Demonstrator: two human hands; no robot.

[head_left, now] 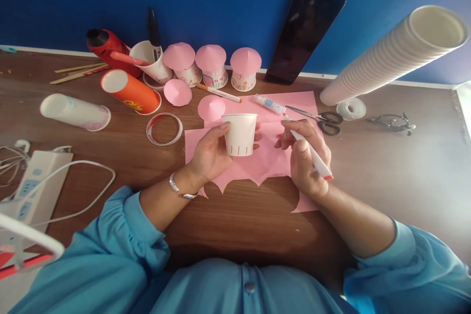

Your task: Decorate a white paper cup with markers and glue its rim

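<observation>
My left hand [213,154] is wrapped round a white paper cup [241,130], its thumb on the near side and its fingertips showing past the right side. Short red strokes run along the cup's lower edge. To the right, my right hand [307,157] grips a white marker [312,157] with a red end pointing toward me; the marker is apart from the cup. Beneath both hands lie cut pieces of pink paper [270,157] with scalloped edges. Just beyond the cup sits a pink paper cone [211,107].
Several cups with pink cone roofs [246,61] stand along the blue wall. A phone [305,34] leans there, left of a tall cup stack [390,59]. Scissors [327,120], a glue tube [270,104], a tape roll [164,129] and a power strip [44,176] lie about.
</observation>
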